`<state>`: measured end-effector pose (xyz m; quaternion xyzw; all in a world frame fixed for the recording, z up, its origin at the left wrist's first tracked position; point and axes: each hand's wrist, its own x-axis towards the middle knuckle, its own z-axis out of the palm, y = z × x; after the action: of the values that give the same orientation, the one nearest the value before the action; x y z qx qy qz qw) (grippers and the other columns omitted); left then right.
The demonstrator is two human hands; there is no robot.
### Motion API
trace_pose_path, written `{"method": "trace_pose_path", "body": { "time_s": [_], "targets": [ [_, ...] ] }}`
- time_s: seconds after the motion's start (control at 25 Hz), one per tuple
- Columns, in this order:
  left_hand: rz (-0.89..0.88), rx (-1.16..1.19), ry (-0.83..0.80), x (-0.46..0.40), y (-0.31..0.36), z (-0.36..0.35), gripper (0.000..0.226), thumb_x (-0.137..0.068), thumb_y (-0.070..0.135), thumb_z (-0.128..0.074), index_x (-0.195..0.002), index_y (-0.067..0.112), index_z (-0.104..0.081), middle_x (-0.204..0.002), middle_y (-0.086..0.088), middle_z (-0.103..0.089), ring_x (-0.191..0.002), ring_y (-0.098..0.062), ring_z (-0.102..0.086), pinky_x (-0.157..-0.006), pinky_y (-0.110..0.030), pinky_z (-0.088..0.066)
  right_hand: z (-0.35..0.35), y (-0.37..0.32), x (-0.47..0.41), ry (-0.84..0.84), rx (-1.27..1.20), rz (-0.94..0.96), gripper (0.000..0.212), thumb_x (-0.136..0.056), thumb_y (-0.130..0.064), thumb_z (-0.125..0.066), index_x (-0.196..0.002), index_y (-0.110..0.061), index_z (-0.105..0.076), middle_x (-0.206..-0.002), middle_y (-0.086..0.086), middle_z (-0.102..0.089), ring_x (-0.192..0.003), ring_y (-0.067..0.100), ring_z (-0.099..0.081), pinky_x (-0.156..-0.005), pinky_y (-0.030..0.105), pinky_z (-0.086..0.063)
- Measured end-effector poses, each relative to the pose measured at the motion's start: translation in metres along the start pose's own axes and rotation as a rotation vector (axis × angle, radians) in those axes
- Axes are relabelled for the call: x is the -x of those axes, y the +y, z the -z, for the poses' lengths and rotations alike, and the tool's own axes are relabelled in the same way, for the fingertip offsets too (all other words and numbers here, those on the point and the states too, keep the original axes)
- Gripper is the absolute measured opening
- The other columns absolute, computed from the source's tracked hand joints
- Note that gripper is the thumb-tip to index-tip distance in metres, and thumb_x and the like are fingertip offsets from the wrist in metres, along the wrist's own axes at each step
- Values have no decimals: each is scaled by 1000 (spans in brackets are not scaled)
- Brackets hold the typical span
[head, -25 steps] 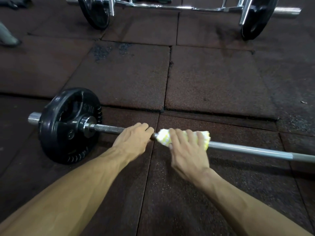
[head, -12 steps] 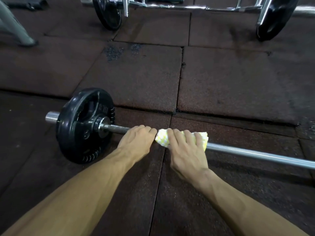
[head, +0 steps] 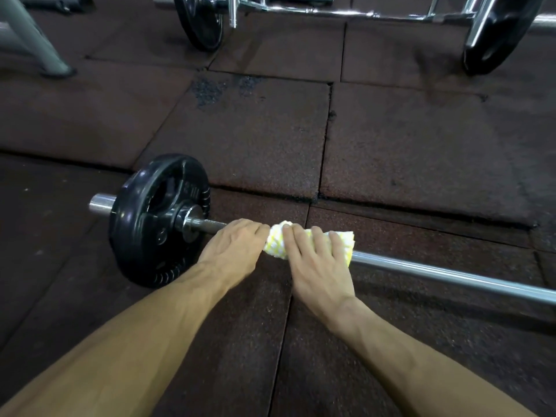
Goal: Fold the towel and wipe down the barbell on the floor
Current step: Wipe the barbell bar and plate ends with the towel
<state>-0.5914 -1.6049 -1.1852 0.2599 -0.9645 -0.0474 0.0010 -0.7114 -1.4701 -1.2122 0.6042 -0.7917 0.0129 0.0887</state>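
My right hand (head: 316,260) grips the folded yellow-and-white towel (head: 310,243), wrapped around the long steel barbell (head: 436,276) lying on the dark rubber floor tiles (head: 255,139). My left hand (head: 233,249) clasps the bare bar, touching the towel, near the black weight plate (head: 150,224).

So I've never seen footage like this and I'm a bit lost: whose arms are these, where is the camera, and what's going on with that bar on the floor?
The camera sits on a person's head, looking forward and down, so the two bare arms are their own. A barbell lies on a dark rubber floor, with a black weight plate on its left end. The right hand holds a folded yellow-and-white towel wrapped over the bar. The left hand grips the bare bar beside it, towards the plate. Another bar with plates lies farther back.
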Motion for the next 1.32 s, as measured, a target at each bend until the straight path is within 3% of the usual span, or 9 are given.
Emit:
{"method": "trace_pose_path", "body": {
  "time_s": [0.12, 0.24, 0.4, 0.52, 0.64, 0.72, 0.88, 1.12, 1.32],
  "targets": [
    [-42, 66, -47, 10, 8, 3, 94, -82, 44, -66, -150, 11, -11, -157, -6, -20, -144, -21, -17, -118, -32, -17, 0, 10, 1, -5, 8, 58, 61, -91, -24, -33, -149, -8, -27, -148, 10, -42, -128, 38, -45, -105, 52, -36],
    [-205, -28, 22, 2, 36, 9, 118, -71, 64, -64, -150, 11, 6, -159, -10, -1, -146, -24, -5, -119, -37, -14, 16, 26, 6, 11, -25, 100, 71, -86, -35, -50, -147, -4, -32, -151, 14, -40, -140, 37, -35, -114, 52, -28],
    [-254, -18, 123, -9, 70, 4, 99, -82, 63, -52, -150, 11, -2, -158, -13, -13, -143, -29, -20, -116, -41, -23, 19, 80, 55, 37, -25, -119, 58, -94, -32, -41, -145, -5, -38, -150, 13, -43, -140, 33, -37, -112, 53, -30],
    [-268, -56, 131, -9, 89, -11, 72, -90, 52, -49, -147, 16, -23, -149, -9, -36, -132, -30, -39, -109, -44, -35, 5, 111, 83, -65, 26, -110, 54, -97, -32, -35, -146, -9, -36, -142, 10, -51, -125, 32, -51, -104, 51, -39],
    [-271, -97, 122, -15, 97, -16, 52, -92, 37, -48, -139, 17, -36, -126, -3, -53, -110, -27, -52, -93, -42, -44, -5, 108, 77, -19, 47, -103, 48, -94, -23, -48, -139, -7, -43, -125, 9, -59, -104, 32, -56, -93, 51, -44],
    [-244, -116, 106, -12, 73, -9, 46, -92, 38, -46, -134, 20, -40, -117, 0, -55, -105, -23, -55, -88, -40, -46, -6, 108, 76, 6, 55, -99, 52, -90, -18, -56, -139, -7, -43, -124, 10, -58, -104, 32, -55, -93, 51, -42],
    [-106, -144, 76, 6, 18, 0, 43, -89, 38, -55, -128, 25, -42, -114, 1, -53, -106, -22, -53, -91, -41, -44, -7, 111, 76, 20, 86, -82, 48, -89, -16, -57, -136, -7, -47, -118, 10, -59, -96, 33, -56, -87, 50, -42],
    [-165, -81, 88, -17, 79, -16, 51, -84, 38, -61, -128, 23, -43, -115, 0, -55, -105, -24, -53, -89, -43, -42, -4, 116, 68, 52, 42, -51, 33, -96, -28, -40, -121, -11, -53, -95, 5, -61, -76, 31, -53, -69, 47, -38],
    [-156, -220, 73, -3, 5, -14, 56, -90, 43, -50, -140, 25, -30, -116, 0, -52, -104, -24, -52, -94, -39, -42, 13, 134, 47, -272, -102, -11, 48, -97, -45, -11, -116, -25, -50, -98, -5, -64, -84, 24, -64, -75, 44, -48]
  ]
}}
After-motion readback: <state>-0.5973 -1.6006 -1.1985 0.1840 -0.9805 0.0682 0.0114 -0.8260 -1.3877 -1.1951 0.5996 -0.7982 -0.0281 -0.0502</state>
